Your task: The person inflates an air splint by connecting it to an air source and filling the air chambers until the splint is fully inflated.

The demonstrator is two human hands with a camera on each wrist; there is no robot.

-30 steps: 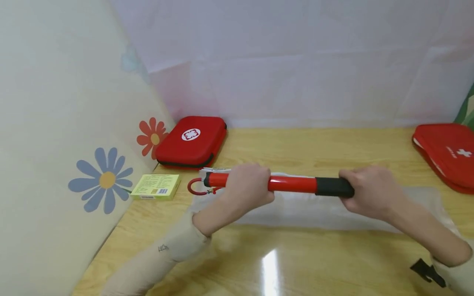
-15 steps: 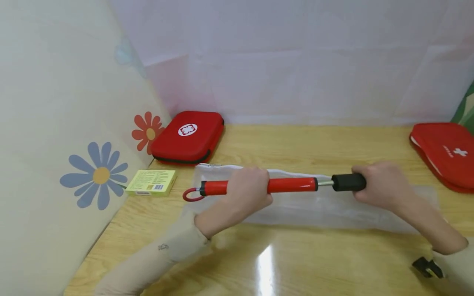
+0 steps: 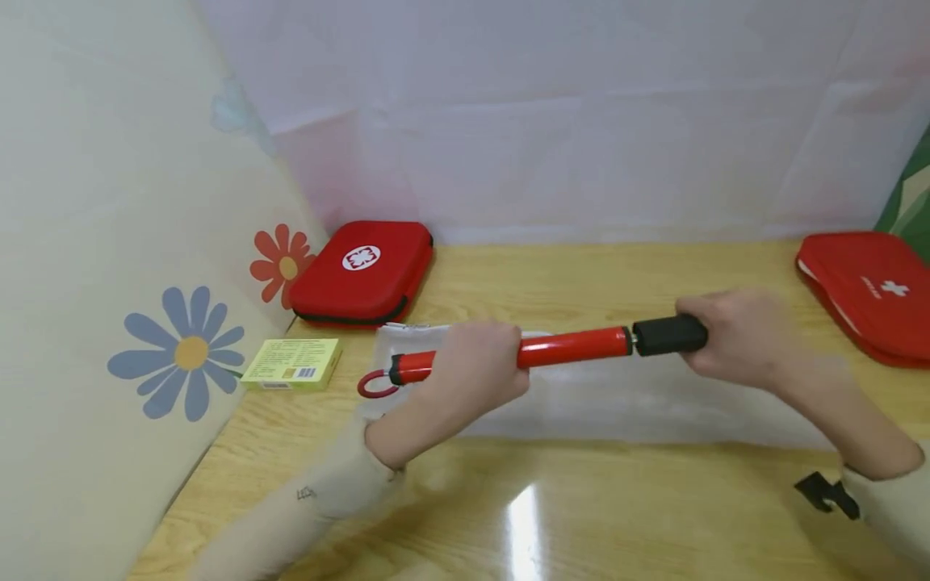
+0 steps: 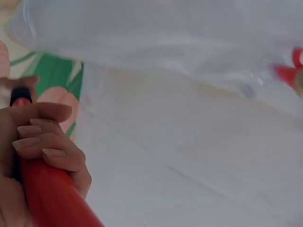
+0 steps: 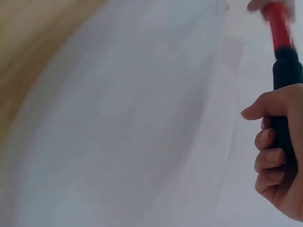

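Note:
Both hands hold a red hand pump (image 3: 574,347) above the table, its right end tilted up. My left hand (image 3: 479,367) grips the red barrel, fingers curled round it, as the left wrist view also shows (image 4: 52,142). The black pump handle (image 3: 670,334) is gripped by my right hand (image 3: 741,335); in the right wrist view its fingers (image 5: 270,158) wrap the handle. A short gap with a bit of metal rod shows between handle and barrel. A red hose (image 3: 376,385) loops from the barrel's left end. Beneath lies a translucent plastic bag (image 3: 617,407) with a zip edge.
A red hard case (image 3: 363,274) stands at the back left, with a yellow-green box (image 3: 291,363) in front of it. At the right lies a red first-aid pouch (image 3: 872,294). A flower-printed wall (image 3: 145,202) bounds the left side.
My right hand first pulled the handle out to the right, baring the metal rod, then pushed it most of the way back in. The pump's right end has risen; my left hand keeps its grip.

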